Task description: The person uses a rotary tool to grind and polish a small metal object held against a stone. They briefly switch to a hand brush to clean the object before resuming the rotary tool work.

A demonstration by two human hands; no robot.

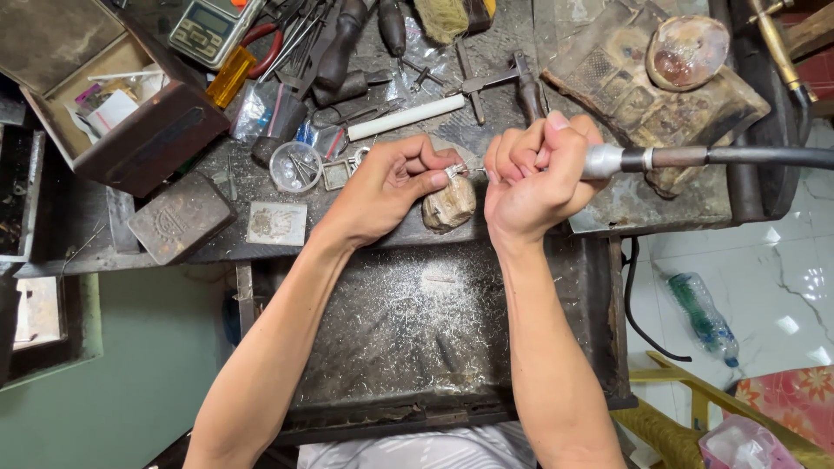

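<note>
left hand [382,187] pinches a small silver piece [453,171]; right hand [534,174] grips a rotary handpiece [625,160] over a cluttered, filing-dusted desk [261,187], beside a marble floor [782,278] with a plastic bottle [704,317].

hands: two, left hand [387,187] and right hand [534,174]
rotary handpiece [643,159]: one
small silver piece [453,171]: one
digital scale [211,29]: one
plastic bottle [704,317]: one
white stick [406,117]: one
open box [104,95]: one

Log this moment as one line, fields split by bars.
left hand: pinches small silver piece | right hand: grips rotary handpiece, tip at piece | support: wooden bench peg | below: filings tray
</note>
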